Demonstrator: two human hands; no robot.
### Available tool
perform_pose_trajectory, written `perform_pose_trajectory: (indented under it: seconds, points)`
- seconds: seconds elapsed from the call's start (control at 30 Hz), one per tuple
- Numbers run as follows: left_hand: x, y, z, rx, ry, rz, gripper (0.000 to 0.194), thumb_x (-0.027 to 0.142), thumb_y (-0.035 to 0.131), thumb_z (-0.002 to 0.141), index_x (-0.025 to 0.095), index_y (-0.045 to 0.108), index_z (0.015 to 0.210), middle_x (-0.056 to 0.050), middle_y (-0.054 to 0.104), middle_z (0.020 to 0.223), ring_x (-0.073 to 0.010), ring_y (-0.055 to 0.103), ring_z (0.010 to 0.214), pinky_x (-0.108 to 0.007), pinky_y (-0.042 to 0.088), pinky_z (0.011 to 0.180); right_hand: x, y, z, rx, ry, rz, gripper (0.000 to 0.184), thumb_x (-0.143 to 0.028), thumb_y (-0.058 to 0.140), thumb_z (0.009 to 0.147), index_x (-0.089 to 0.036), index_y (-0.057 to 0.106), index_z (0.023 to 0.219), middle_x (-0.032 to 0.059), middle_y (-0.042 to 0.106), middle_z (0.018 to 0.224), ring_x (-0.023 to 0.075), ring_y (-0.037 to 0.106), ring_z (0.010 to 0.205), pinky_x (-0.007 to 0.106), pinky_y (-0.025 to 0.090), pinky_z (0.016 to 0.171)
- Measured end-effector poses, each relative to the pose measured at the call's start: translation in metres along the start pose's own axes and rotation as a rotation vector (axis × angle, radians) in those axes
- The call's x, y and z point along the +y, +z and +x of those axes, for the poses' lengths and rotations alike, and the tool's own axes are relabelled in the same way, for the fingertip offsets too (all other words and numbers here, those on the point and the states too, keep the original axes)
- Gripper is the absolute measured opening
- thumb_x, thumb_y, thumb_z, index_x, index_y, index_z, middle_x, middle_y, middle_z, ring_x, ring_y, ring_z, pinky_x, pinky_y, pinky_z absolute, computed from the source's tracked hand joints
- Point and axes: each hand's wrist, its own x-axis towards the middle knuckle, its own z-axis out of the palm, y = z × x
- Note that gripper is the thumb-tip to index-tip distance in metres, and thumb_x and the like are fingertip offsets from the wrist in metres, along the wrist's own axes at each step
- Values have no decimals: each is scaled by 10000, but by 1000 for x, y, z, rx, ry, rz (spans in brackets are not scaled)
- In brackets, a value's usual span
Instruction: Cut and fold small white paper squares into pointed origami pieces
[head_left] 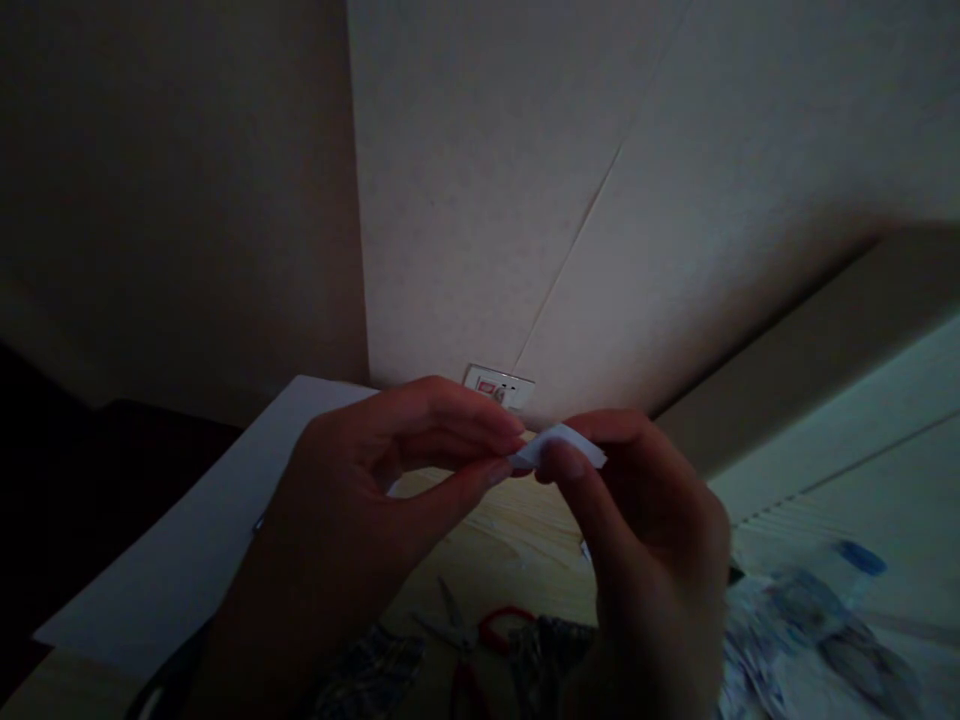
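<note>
Between my two hands is a small folded piece of white paper, raised above the wooden table. My left hand pinches its left tip between thumb and fingertips. On the other side, the thumb of my right hand presses flat on the paper, with the fingers behind it. Both hands are closed on it. Below them on the table lie open scissors with red handles, partly covered by a dark checked cloth or sleeve.
A large white sheet lies at the left of the wooden table. At the lower right are crumpled, clear-looking wrappings and a bottle-like item with a blue cap. A wall socket and pale walls stand behind. The light is dim.
</note>
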Motion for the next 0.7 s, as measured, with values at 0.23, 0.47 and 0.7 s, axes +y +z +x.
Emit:
perform_pose_trajectory:
  seconds: [0.23, 0.47, 0.7]
  points:
    - [-2, 5, 4, -48, -46, 7, 135, 161, 784, 780, 295, 770, 768, 102, 808, 757, -109, 773, 738, -137, 613, 712, 1, 0, 3, 8, -16, 26, 136, -149, 754, 850, -261, 710, 789, -81, 688, 699, 93, 634, 661, 184, 498, 599]
    - [-1, 0, 2, -19, -15, 117, 202, 125, 753, 777, 311, 760, 697, 119, 760, 655, -105, 719, 628, -158, 574, 641, 2, 2, 6, 23, 18, 69, 136, -132, 781, 808, -246, 728, 755, -71, 700, 669, 98, 653, 637, 184, 512, 580]
    - [-1, 1, 2, -19, 15, 184, 139, 165, 753, 777, 294, 756, 724, 110, 760, 698, -105, 701, 677, -163, 549, 667, -1, 0, 3, 42, 44, 64, 181, -132, 766, 804, -227, 690, 669, -90, 631, 568, 59, 592, 522, 143, 455, 491]
